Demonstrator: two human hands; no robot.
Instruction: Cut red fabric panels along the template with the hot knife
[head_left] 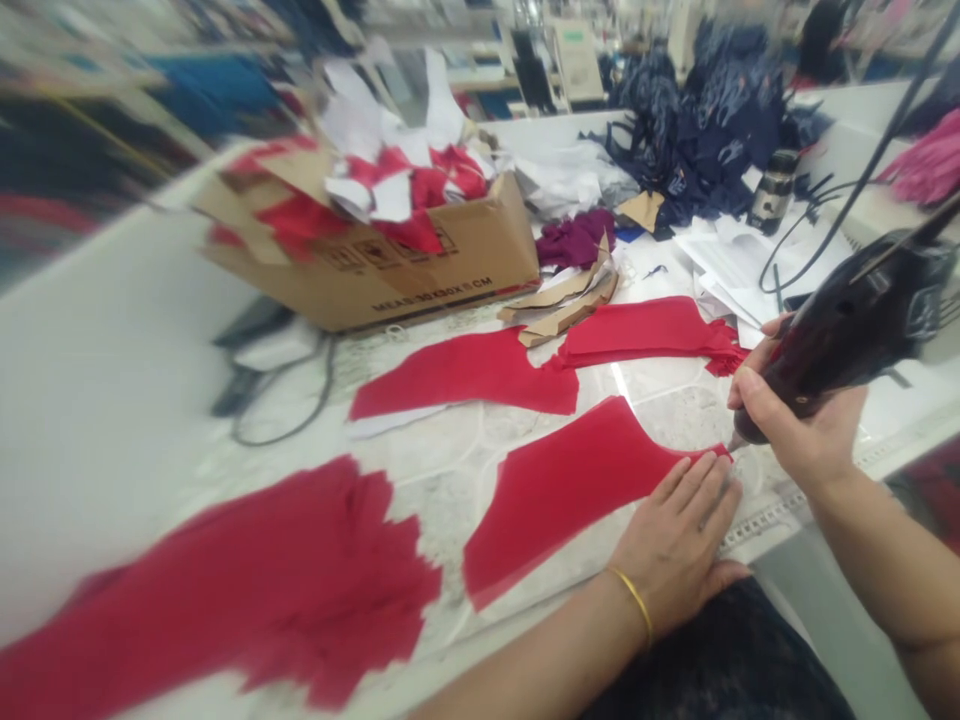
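Note:
My left hand (675,540) lies flat on a cut piece of red fabric (559,500), pressing it to the table with the fingers slightly spread. My right hand (795,420) is closed around a dark corded handheld tool (847,335) with a narrow pointed tip. That tip sits just beyond the upper right corner of the red piece, close to my left fingertips. Whether it touches the cloth is hard to tell. Two more red fabric pieces (465,375) lie farther up the pale mottled table (442,480), and a large blurred red cloth (232,580) spreads at the lower left.
A cardboard box (390,270) holds red scraps and white paper. Cardboard strips (562,305) lie beside it. Dark patterned fabric (697,130) is heaped behind, with white papers (757,265) and a black cable (802,235) on the right. A measuring tape (757,515) runs along the table edge.

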